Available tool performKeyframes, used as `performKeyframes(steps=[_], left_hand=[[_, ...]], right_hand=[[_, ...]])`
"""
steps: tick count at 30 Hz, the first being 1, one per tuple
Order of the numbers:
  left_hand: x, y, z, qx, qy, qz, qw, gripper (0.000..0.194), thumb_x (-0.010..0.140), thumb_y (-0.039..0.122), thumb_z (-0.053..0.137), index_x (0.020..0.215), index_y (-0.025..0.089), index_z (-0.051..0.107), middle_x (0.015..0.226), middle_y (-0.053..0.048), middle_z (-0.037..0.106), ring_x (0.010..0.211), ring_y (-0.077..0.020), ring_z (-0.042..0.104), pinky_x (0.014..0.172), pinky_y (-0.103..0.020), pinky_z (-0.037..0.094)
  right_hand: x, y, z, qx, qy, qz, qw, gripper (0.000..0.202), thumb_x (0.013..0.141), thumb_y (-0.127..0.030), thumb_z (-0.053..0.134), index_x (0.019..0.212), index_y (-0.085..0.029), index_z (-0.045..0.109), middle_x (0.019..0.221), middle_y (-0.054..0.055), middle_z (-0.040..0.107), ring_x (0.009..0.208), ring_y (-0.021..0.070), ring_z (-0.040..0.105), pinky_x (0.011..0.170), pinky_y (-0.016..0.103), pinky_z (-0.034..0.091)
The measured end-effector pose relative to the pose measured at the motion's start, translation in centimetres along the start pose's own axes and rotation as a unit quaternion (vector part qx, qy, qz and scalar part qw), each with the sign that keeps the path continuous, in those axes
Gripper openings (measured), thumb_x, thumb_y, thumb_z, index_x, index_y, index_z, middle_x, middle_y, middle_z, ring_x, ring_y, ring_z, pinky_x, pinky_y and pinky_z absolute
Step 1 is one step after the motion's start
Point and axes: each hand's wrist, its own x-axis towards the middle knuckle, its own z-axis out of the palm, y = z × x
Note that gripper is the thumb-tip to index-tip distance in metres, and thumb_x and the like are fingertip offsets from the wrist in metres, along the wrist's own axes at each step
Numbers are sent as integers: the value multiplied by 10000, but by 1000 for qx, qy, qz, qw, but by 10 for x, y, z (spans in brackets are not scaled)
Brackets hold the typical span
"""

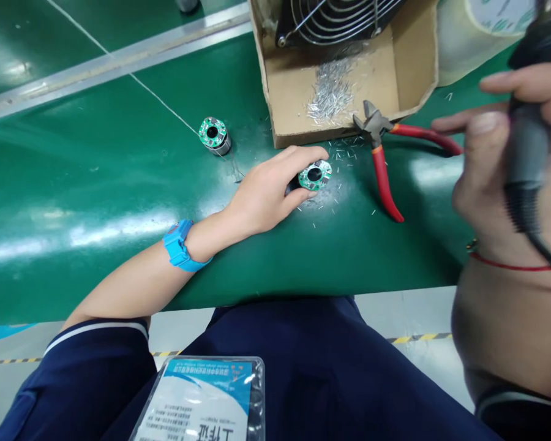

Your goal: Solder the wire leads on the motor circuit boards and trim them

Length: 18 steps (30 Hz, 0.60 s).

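My left hand [269, 190] rests on the green mat and grips a small round part with a green circuit board on top [315, 175]. A blue wrist strap [180, 246] sits on that wrist. My right hand [500, 177] is raised close to the camera at the right, blurred, and is closed around a dark tool handle [528, 141] with a cable hanging from it. A second round part with a green board [214, 135] stands alone on the mat to the upper left of my left hand.
Red-handled cutters [386, 165] lie on the mat by an open cardboard box [413, 67] holding metal clippings and a wire fan guard [335, 18]. Clipped wire bits are scattered near the part. A tape roll [468, 37] sits at top right. The mat's front edge [303, 294] runs above my lap.
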Motion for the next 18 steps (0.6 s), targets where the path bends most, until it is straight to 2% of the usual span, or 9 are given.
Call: performKeyframes(steps=[1,3,5,6,8,10,13,15,18], left_hand=[[-2,1,-1,-18,4,-1,1000,453,852,131,665,1285,243,593,1326,-10,638,1190,-235,640,965,-350,555],[-4,3,-3,-45,6,-10,999,478,855,140,672,1309,257,580,1355,2,626,1047,-196,689,858,-314,580],[-6,5,-6,-56,4,-20,998,495,854,156,688,1324,256,568,1372,2,617,896,-155,702,758,-289,580],[-6,6,-6,-57,7,-22,998,492,853,167,698,1320,251,567,1370,-2,620,868,-148,701,736,-285,576],[-6,7,-7,-50,21,-12,998,461,853,198,720,1291,231,578,1341,-14,637,943,-172,704,768,-293,579],[-6,8,-6,-34,39,8,999,416,855,234,739,1243,210,594,1286,-28,663,1082,-208,682,864,-317,577],[-7,10,-5,6,51,29,998,370,862,284,749,1189,193,602,1210,-42,681,1159,-224,653,956,-342,557],[-8,12,-6,40,50,27,998,363,870,325,743,1179,199,598,1186,-44,678,1139,-220,657,935,-339,562],[-9,14,-7,97,43,16,994,375,881,379,723,1192,218,589,1165,-43,668,1099,-218,657,864,-326,568]], right_hand=[[-2,0,4,0,-13,-30,999,516,976,-485,505,1404,-197,507,1366,166,563,1191,249,660,1012,441,534],[-8,0,12,-29,-53,-65,996,836,819,-641,666,1444,-141,424,1434,229,489,1378,364,503,1121,580,431],[-14,2,18,-89,-98,-42,990,1037,659,-702,769,1442,-133,396,1455,244,469,1389,422,463,1111,657,398],[-17,3,21,-118,-110,-17,987,979,656,-659,784,1406,-139,430,1411,229,512,1329,416,515,1067,653,434],[-22,3,22,-154,-107,18,982,676,737,-491,733,1288,-160,524,1241,166,616,1142,342,622,940,561,524],[-26,0,19,-148,-83,-17,985,459,780,-350,631,1201,-181,559,1080,106,654,968,258,646,806,438,553],[-32,-10,9,-126,-64,-135,981,400,811,-312,578,1197,-212,546,1000,63,682,853,215,611,720,366,525],[-32,-17,2,-126,-89,-186,970,413,853,-356,572,1234,-202,530,1082,86,699,854,230,585,742,389,522],[-26,-25,-7,-137,-136,-223,955,443,912,-396,520,1290,-166,501,1230,149,664,892,253,559,777,420,515]])
